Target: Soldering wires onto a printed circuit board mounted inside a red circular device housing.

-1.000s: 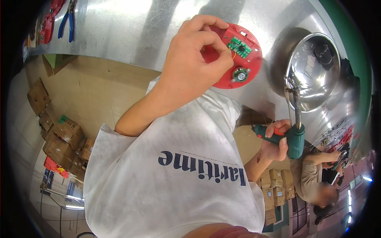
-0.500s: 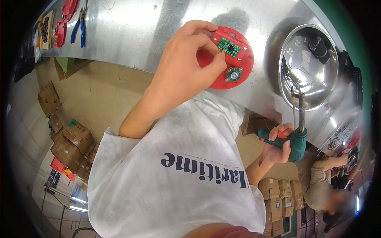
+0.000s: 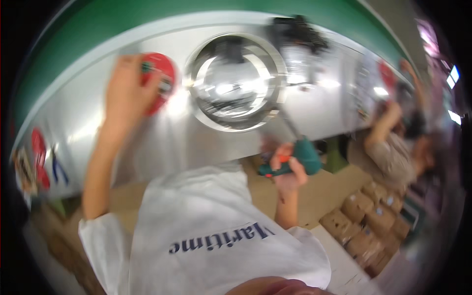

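Observation:
A red round plastic housing (image 3: 166, 68) lies on the metal table at the left, with a small green circuit board partly under my fingers. My left hand (image 3: 127, 91) is over its left side, fingers curled in toward the board; motion blur hides what they pinch. Lower right of centre, my right hand (image 3: 289, 173) is wrapped around the handle of a green soldering gun (image 3: 307, 156) with a red trigger. Its metal tip end points up and left toward the steel bowl (image 3: 282, 78), but is smeared.
Dark thin pieces lie in the bowl. Blue-handled pliers (image 3: 59, 169) and red plastic parts (image 3: 39, 157) are at the far left. A black bundle (image 3: 300, 33) sits behind the bowl. Another person (image 3: 388, 147) works at the right; cardboard boxes (image 3: 364, 246) are stacked on the floor there.
The view has swung to the right and blurred, bringing more of the bench and the other person in. My left hand stays at the red housing; my right still grips the soldering gun.

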A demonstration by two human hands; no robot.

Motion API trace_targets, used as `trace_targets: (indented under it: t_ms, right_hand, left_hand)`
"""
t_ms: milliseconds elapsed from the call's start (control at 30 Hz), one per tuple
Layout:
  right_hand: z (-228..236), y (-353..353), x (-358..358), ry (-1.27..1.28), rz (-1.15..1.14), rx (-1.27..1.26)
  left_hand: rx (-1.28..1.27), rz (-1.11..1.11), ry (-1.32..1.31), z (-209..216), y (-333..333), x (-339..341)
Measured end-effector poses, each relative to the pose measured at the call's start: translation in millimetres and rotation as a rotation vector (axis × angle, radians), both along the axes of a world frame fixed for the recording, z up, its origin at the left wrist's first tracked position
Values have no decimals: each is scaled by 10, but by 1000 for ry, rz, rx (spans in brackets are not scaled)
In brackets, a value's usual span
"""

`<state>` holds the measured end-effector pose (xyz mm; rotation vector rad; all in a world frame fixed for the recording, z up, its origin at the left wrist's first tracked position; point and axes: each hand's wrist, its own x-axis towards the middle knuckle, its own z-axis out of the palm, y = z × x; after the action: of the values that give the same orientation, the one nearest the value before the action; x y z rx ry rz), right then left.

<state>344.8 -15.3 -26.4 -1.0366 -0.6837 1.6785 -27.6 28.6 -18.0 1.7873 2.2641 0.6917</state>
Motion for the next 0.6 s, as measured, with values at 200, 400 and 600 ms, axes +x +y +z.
trace_targets:
  t_ms: [200,400,600]
  right_hand:
    - [-160,-64,144,69,-101,-10]
    - [-105,23,114,147,-192,-7]
    - [23,207,-34,328,-265,-269]
  left_hand:
    - [371,71,190,10,937,-418]
    - [168,-216,-52,278,-151,395]
    - [135,27,-144,309,-1173,352]
